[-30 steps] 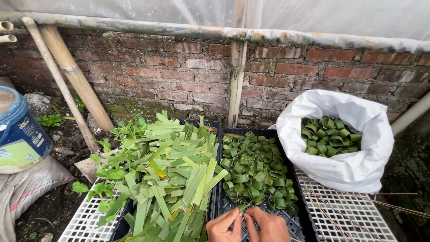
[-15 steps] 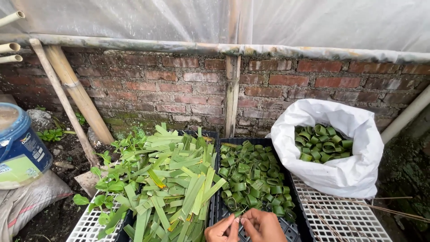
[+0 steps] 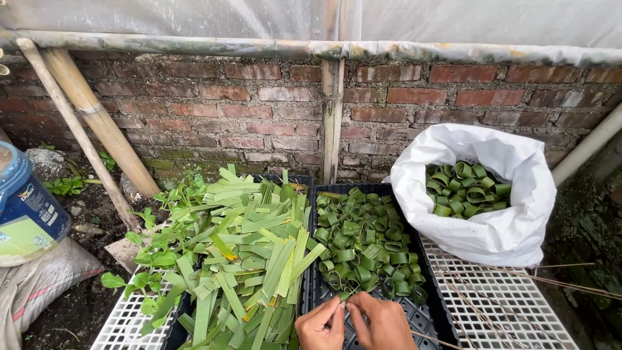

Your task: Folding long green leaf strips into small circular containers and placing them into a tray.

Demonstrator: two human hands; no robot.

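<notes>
Both hands sit at the bottom edge of the view, close together and touching at the fingertips. The left hand [image 3: 322,326] and the right hand [image 3: 381,322] are each pinched shut on a narrow green leaf strip [image 3: 344,297], held between them just above the near end of the black tray [image 3: 433,310].

That tray holds a heap of rolled leaf rings [image 3: 366,243], filling its far and middle parts; the near end by the hands shows bare grid. Just beside it on the left lies a pile of flat cut leaf strips [image 3: 256,259], spread over a second dark tray and overhanging its edges. Leafy green sprigs [image 3: 159,256] lie at the left edge of that pile.

Both trays rest on a white lattice worktop [image 3: 512,311]. On its far right corner stands an open white sack [image 3: 499,227], upright, containing more rolled rings [image 3: 468,188].

Behind runs a brick wall [image 3: 259,110] with a bamboo post [image 3: 332,116] against it and bamboo poles [image 3: 97,123] leaning at left. A blue bucket [image 3: 26,201] stands at the far left above a grey sack [image 3: 39,279]
</notes>
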